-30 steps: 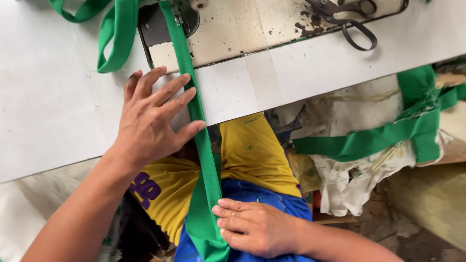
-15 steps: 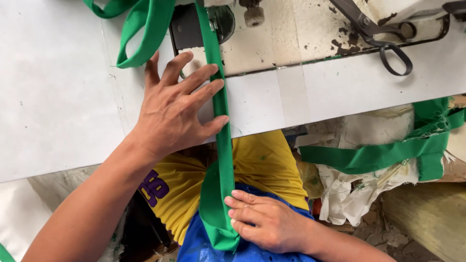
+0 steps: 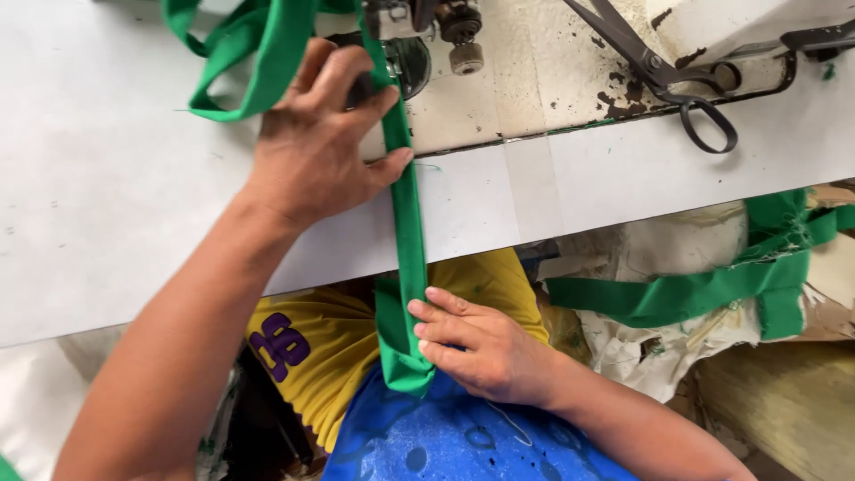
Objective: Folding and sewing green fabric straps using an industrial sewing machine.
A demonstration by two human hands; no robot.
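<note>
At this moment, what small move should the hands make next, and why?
Probably slide the left hand forward to feed the green strip under the sewing machine's presser foot. The strip already runs straight from the lap up over the white table, the left fingers flatten it beside the foot, and the right hand steadies its lower fold.

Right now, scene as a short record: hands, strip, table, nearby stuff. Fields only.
left hand: flat on the white table, fingers pressing the green fabric strip
right hand: below the table edge, over the lap, fingertips on the strip's lower folded end
strip: runs from the sewing machine's presser area down over the table edge
scissors: black, lying on the machine bed, untouched
more green strips: heaped at right, below the table
</note>
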